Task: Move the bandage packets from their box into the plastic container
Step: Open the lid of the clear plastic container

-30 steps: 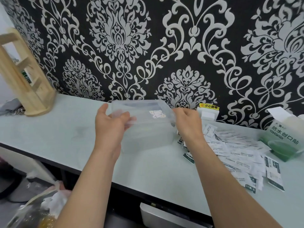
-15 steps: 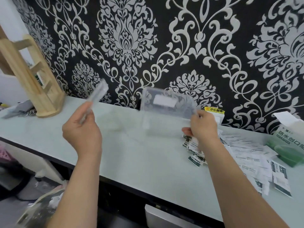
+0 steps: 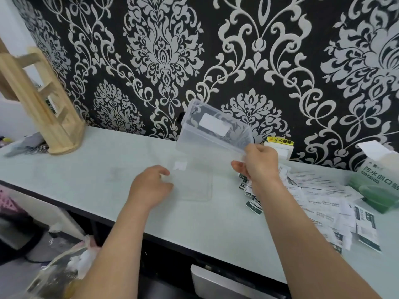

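Head view. The worktop [image 3: 121, 186] runs from a wooden rack [image 3: 49, 113], far left of the left fingers, to the frame's right edge. Its dark front edge passes under both forearms. The widest bare stretch lies left of the left fingers. The patterned wall closes the far side.

The left hand [image 3: 151, 187] is low over the worktop. Its fingers [image 3: 167, 186] are curled at the left edge of a clear lid [image 3: 194, 186], which lies flat. Whether they pinch the lid or merely touch it cannot be told.

The right hand [image 3: 260, 166] is raised. Its fingers [image 3: 237, 167] are closed in a pinch on the near right corner of the plastic container [image 3: 216, 130]. The container is tilted and held clear of the worktop, up and left of those fingers. Through its walls only a white label and the wallpaper show.

The bandage packets [image 3: 319, 197] lie loose in a heap on the worktop, from just under the right wrist outward to the right. Their box [image 3: 380, 180] stands beyond the heap, flap open, its inside not visible.
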The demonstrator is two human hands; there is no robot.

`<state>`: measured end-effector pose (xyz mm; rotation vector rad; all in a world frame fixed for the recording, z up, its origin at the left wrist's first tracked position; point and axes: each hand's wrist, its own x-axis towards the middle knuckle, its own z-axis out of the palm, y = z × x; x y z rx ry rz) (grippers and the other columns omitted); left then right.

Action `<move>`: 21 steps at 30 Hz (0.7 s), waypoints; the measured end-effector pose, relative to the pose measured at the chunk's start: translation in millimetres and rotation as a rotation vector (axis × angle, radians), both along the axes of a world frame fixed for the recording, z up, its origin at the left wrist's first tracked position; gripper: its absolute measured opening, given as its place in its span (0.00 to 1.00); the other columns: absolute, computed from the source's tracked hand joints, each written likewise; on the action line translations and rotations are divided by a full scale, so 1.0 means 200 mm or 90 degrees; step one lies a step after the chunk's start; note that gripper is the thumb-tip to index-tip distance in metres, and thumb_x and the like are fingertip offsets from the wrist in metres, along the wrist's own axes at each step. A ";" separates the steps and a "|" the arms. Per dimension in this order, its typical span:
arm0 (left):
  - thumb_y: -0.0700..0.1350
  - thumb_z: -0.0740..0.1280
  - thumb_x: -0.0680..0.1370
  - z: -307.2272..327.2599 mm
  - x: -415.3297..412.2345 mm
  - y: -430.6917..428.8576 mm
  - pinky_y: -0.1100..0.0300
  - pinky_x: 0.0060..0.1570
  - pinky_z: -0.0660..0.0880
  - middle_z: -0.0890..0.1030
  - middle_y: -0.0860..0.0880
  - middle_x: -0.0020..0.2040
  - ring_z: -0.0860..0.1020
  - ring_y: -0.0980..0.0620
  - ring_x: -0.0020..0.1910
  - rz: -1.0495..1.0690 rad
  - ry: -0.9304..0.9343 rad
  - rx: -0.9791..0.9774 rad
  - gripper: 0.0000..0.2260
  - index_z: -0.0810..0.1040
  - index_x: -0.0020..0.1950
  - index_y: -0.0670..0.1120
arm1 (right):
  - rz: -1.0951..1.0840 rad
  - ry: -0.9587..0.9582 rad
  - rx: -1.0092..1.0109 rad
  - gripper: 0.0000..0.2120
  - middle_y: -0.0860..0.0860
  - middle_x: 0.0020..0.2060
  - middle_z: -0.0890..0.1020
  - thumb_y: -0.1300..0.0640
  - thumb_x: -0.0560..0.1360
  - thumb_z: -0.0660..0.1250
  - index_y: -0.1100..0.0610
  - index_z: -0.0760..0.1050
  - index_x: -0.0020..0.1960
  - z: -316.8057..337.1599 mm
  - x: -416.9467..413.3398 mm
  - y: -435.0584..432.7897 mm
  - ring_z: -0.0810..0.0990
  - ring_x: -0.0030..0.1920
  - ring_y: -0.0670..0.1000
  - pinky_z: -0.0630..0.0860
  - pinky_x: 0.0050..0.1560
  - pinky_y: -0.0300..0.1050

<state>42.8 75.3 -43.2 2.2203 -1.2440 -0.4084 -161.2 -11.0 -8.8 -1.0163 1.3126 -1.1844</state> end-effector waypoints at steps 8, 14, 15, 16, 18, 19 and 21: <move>0.39 0.71 0.67 0.00 -0.08 -0.04 0.52 0.52 0.77 0.81 0.48 0.53 0.80 0.44 0.52 -0.004 0.159 0.019 0.23 0.72 0.60 0.45 | 0.066 0.245 -0.061 0.14 0.51 0.32 0.78 0.59 0.77 0.56 0.65 0.76 0.51 -0.04 0.05 0.05 0.84 0.27 0.54 0.80 0.41 0.49; 0.37 0.62 0.75 0.10 -0.06 0.00 0.47 0.55 0.78 0.79 0.49 0.54 0.79 0.47 0.52 0.051 0.459 -0.143 0.20 0.68 0.65 0.53 | 0.126 0.358 -0.088 0.12 0.50 0.29 0.75 0.57 0.75 0.57 0.62 0.76 0.48 -0.06 0.04 0.04 0.83 0.26 0.53 0.81 0.45 0.49; 0.40 0.63 0.76 0.11 -0.06 0.00 0.46 0.55 0.78 0.78 0.49 0.55 0.79 0.46 0.54 0.057 0.485 -0.147 0.18 0.69 0.64 0.53 | 0.131 0.365 -0.093 0.11 0.50 0.29 0.75 0.57 0.75 0.57 0.61 0.76 0.48 -0.06 0.04 0.04 0.83 0.26 0.53 0.81 0.44 0.48; 0.44 0.63 0.76 0.11 -0.06 0.00 0.46 0.54 0.78 0.78 0.49 0.56 0.79 0.45 0.54 0.069 0.502 -0.148 0.16 0.70 0.64 0.53 | 0.136 0.372 -0.099 0.11 0.49 0.29 0.74 0.57 0.76 0.57 0.61 0.75 0.47 -0.06 0.04 0.04 0.84 0.27 0.53 0.80 0.43 0.46; 0.49 0.61 0.77 0.12 -0.07 -0.01 0.46 0.53 0.78 0.77 0.48 0.55 0.79 0.43 0.54 0.088 0.497 -0.148 0.15 0.71 0.64 0.51 | 0.148 0.384 -0.109 0.10 0.49 0.29 0.73 0.56 0.76 0.56 0.60 0.73 0.44 -0.06 0.03 0.05 0.84 0.29 0.54 0.78 0.42 0.45; 0.50 0.60 0.77 0.12 -0.08 -0.01 0.46 0.54 0.78 0.77 0.48 0.54 0.79 0.43 0.54 0.098 0.458 -0.150 0.17 0.70 0.65 0.50 | 0.157 0.384 -0.111 0.11 0.50 0.30 0.74 0.55 0.77 0.56 0.60 0.73 0.44 -0.05 0.02 0.05 0.84 0.30 0.55 0.79 0.43 0.46; 0.53 0.57 0.74 0.12 -0.09 -0.02 0.45 0.58 0.76 0.77 0.48 0.56 0.79 0.41 0.55 0.117 0.332 -0.145 0.24 0.66 0.70 0.50 | 0.187 0.365 -0.097 0.15 0.52 0.33 0.77 0.51 0.79 0.56 0.61 0.75 0.52 -0.04 0.01 0.07 0.84 0.31 0.55 0.82 0.45 0.51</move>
